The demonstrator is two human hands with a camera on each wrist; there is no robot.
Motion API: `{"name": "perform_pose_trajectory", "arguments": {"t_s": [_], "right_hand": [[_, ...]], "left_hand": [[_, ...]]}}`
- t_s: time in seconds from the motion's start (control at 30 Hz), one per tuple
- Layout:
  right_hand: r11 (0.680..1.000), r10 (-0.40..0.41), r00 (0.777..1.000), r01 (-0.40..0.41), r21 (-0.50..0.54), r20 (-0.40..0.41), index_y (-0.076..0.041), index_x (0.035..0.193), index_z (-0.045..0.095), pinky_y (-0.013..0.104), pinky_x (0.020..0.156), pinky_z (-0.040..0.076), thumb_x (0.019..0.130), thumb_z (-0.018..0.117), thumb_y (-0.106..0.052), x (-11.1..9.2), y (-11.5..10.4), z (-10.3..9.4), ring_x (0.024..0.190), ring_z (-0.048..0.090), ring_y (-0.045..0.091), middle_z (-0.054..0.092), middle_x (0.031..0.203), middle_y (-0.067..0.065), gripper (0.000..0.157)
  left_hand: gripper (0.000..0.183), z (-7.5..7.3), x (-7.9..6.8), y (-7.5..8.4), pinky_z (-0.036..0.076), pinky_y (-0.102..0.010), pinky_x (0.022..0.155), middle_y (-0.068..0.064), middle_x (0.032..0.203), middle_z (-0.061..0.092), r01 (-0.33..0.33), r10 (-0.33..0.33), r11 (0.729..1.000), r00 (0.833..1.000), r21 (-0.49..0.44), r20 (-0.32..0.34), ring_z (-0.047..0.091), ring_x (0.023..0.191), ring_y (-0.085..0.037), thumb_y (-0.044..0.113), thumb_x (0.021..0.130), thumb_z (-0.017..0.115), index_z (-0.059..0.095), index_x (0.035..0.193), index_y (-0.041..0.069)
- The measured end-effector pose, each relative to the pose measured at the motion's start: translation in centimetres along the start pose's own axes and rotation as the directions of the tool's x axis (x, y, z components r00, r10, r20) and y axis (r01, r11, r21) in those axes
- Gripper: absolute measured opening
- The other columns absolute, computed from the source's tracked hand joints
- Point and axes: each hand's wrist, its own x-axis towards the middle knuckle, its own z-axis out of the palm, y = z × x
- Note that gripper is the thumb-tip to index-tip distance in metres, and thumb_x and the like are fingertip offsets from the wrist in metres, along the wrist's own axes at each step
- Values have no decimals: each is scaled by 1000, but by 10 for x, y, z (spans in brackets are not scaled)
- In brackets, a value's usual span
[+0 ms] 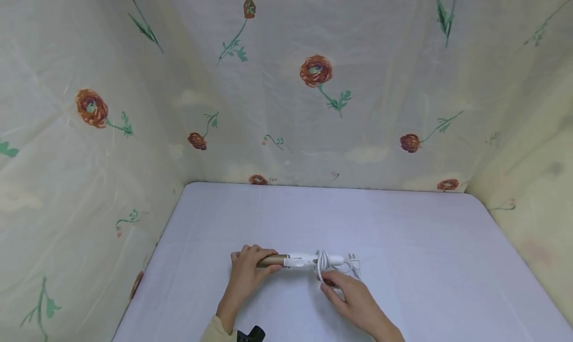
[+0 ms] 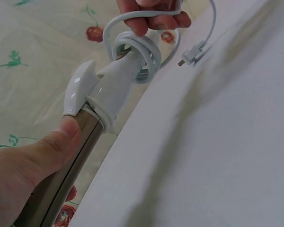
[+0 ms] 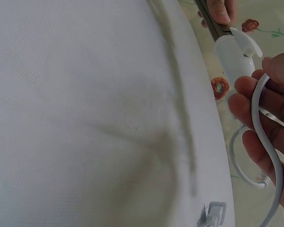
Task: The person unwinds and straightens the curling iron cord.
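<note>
A curling iron [image 1: 298, 260] with a white handle and a brownish metal barrel [image 2: 68, 165] is held level above the table. My left hand [image 1: 247, 268] grips the barrel, thumb lying along it near the white clamp lever [image 2: 80, 87]. Several loops of white cord [image 2: 149, 54] wrap around the handle. With thumb and fingers my right hand [image 1: 351, 298] pinches a length of that cord [image 3: 257, 106] beside the handle. Past the handle's end, the two-pin plug [image 1: 352, 257] hangs on the free cord; the left wrist view shows the plug [image 2: 194, 52] too.
A white table [image 1: 403, 242] with rounded far corners lies beneath the hands. Curtains [image 1: 358, 108] printed with orange flowers stand around its back and sides. A small black object [image 1: 252, 333] sits by the left sleeve [image 1: 218, 331].
</note>
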Motion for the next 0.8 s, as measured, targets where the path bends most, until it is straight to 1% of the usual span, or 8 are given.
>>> {"name": "perform_pose_trajectory", "arguments": {"t_s": [0.07, 0.13, 0.2, 0.3, 0.43, 0.57, 0.67, 0.8], "right_hand": [[999, -31, 999, 30, -24, -27, -16, 103, 66, 26, 74, 52, 87, 68, -17, 1, 0, -2, 83, 62, -1, 70, 92, -8, 16], [997, -60, 997, 57, -48, -53, -17, 100, 67, 26, 73, 49, 86, 70, -17, 4, 0, -4, 80, 61, -3, 69, 88, -11, 14], [995, -78, 995, 73, -66, -68, -17, 97, 67, 26, 74, 47, 85, 71, -18, 6, 0, -7, 79, 60, -4, 68, 86, -14, 12], [994, -87, 994, 82, -69, -69, -19, 94, 68, 28, 76, 44, 86, 70, -20, 11, 0, -12, 79, 59, -7, 68, 84, -17, 8], [994, -100, 992, 96, -58, -71, -21, 90, 68, 28, 77, 42, 86, 70, -19, 18, 0, -17, 76, 57, -9, 68, 81, -19, 5], [989, -136, 986, 130, -71, -93, -20, 88, 68, 29, 76, 42, 84, 71, -15, 25, 1, -22, 70, 54, -9, 67, 77, -18, 7], [986, -151, 983, 144, -80, -101, -19, 88, 69, 29, 76, 42, 84, 71, -14, 29, 3, -25, 69, 53, -9, 67, 76, -17, 7], [983, -169, 979, 159, -87, -112, -17, 89, 69, 29, 75, 42, 83, 71, -12, 32, 6, -29, 67, 53, -9, 64, 74, -19, 8]], "left_hand": [[38, 0, 0, 0, 24, -37, 76, 6, 89, 65, 1, -1, 1000, 1000, 6, -2, 49, 81, -13, 42, 72, 76, 71, 106, 26], [38, -1, 0, 0, 24, -37, 77, 6, 90, 66, 6, -6, 1000, 1000, -7, -4, 49, 81, -13, 42, 72, 76, 71, 106, 26], [38, -2, 1, 1, 24, -37, 77, 7, 90, 66, 5, -5, 1000, 1000, -7, -7, 49, 82, -12, 43, 72, 76, 71, 106, 27], [38, -4, 1, 2, 24, -37, 77, 6, 91, 66, 2, -2, 1000, 1000, -17, -7, 49, 82, -13, 43, 73, 76, 71, 106, 26], [39, -6, 0, 0, 23, -36, 76, 6, 91, 66, 1, -1, 1000, 1000, -11, -1, 50, 83, -13, 43, 73, 76, 71, 108, 25], [40, -9, 0, -1, 22, -35, 76, 6, 92, 65, 2, -2, 1000, 1000, -13, 8, 50, 83, -13, 43, 73, 75, 70, 109, 26], [39, -9, -1, -2, 21, -35, 75, 7, 91, 65, 0, 0, 1000, 1000, -11, 8, 49, 83, -13, 43, 72, 75, 71, 108, 27], [38, -10, -2, -2, 20, -34, 74, 8, 90, 64, -4, 4, 1000, 1000, -13, 17, 48, 81, -11, 43, 72, 75, 71, 107, 29]]}}
